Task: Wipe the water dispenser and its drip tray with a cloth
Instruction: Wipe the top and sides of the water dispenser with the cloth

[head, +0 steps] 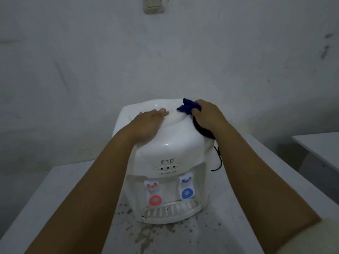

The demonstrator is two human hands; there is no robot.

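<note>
- The water dispenser (165,153), a white tabletop unit, stood on a pale table (55,189) against the wall, its drip tray (170,211) at the front base facing the person, below the red tap (155,196) and the blue tap (187,189).
- The left hand (146,121) lay flat on the domed top, palm down, fingers straight and pressed together, holding nothing; it seemed to brace the unit.
- That brace looked worth keeping firm, since a light unit could slide on the table under sideways rubbing.
- The right hand (207,116) sat at the top's right rear edge, fingers curled tight around a bunched blue cloth (187,107), whose loose end touched the rim of the top recess.
- I judged the top to be the step in hand: opening the cloth flatter would cover more surface than a wad, and strokes should follow the ring of the recess.
- A black cord (219,158) hung behind the right side, so wiping there called for care.
- The drip tray and the speckled table around it looked not yet cleaned.
</note>
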